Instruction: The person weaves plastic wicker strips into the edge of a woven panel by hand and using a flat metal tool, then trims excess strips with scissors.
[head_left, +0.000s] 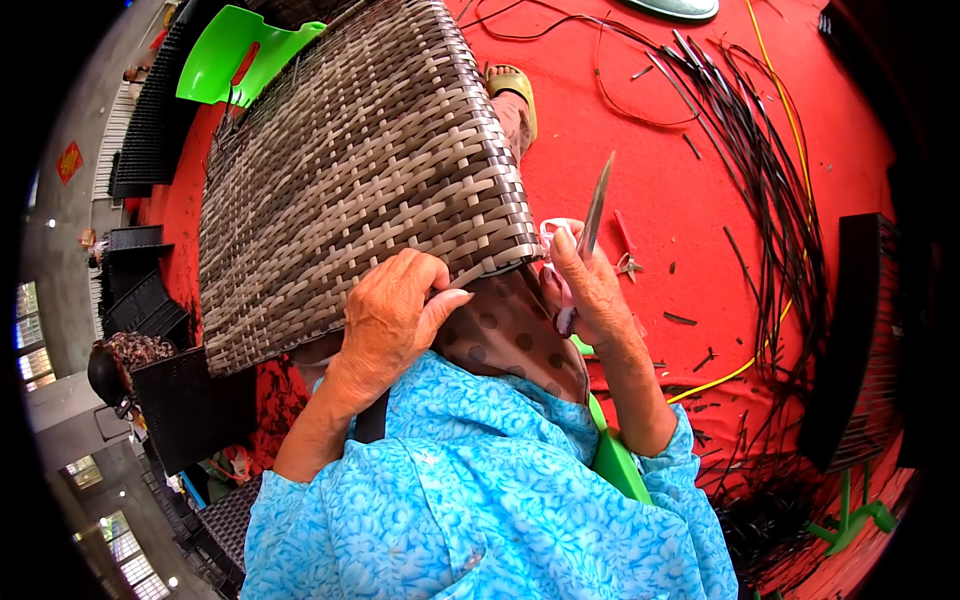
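Observation:
A large woven rattan panel [350, 170], brown and beige, rests across my lap and stretches forward to the left. My left hand [392, 312] grips its near edge, with the fingers curled over the weave and the thumb lying along the rim. In my right hand [592, 292], a pair of scissors [598, 205] points upward beside the panel's near right corner. Its blades look closed, and pale wrapping covers part of the handles. How the fingers sit in the handle loops is partly hidden.
On the red floor to the right lie a long bundle of dark strips [745, 150], a yellow cord [800, 150] and small pliers [629, 265]. A black woven piece [850, 345] stands far right. A green plastic seat [235, 60] is far left; another person [125, 365] is at left.

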